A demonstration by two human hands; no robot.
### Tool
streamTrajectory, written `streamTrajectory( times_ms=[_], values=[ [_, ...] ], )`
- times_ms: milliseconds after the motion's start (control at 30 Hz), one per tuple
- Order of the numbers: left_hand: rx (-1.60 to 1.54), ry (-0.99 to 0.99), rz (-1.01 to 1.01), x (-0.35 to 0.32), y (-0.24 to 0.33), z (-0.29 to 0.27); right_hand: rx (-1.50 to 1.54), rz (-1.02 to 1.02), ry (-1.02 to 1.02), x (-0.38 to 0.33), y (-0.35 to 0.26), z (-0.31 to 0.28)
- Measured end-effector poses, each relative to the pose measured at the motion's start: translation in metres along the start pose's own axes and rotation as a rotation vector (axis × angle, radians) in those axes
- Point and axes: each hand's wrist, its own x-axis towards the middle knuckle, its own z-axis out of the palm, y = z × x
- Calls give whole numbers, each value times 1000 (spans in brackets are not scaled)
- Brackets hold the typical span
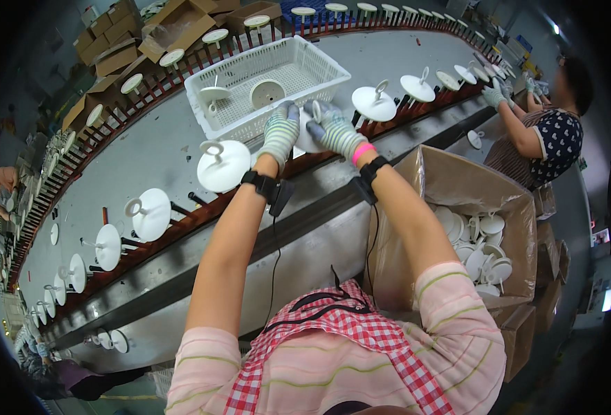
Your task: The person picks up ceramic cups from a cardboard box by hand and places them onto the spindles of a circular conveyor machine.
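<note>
One white ring-handled disc (307, 142) sits just before the white plastic crate (240, 129): right hand (338, 130), fingers closed on it beside the ring, apparently for steadiness; left hand (282, 130), fingers curled opposite, hold indeterminable.

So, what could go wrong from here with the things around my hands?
Three possible risks. The white disc between your gloved left hand and right hand might slip if your hold is loose. The ringed disc sits close by your left hand, so a sideways move could bump it. And the heap of discs in the open carton lies jumbled, so the pieces may scuff one another.
</note>
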Motion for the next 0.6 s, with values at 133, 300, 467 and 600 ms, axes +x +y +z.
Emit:
streamTrajectory(
  times_ms=[133, 300, 467, 600],
  values=[
    [96, -91, -74, 23, -23, 8, 283, 97, 158, -3, -23, 22],
    [518, -542, 312, 44, -69, -33, 229, 307, -121, 43, -61, 26],
    [831, -316, 254, 54, -159, -93, 258, 374, -243, 96, -114, 28],
    [793, -210, 263, 41, -164, -115, 286, 396, -150, 96, -126, 39]
  ],
)
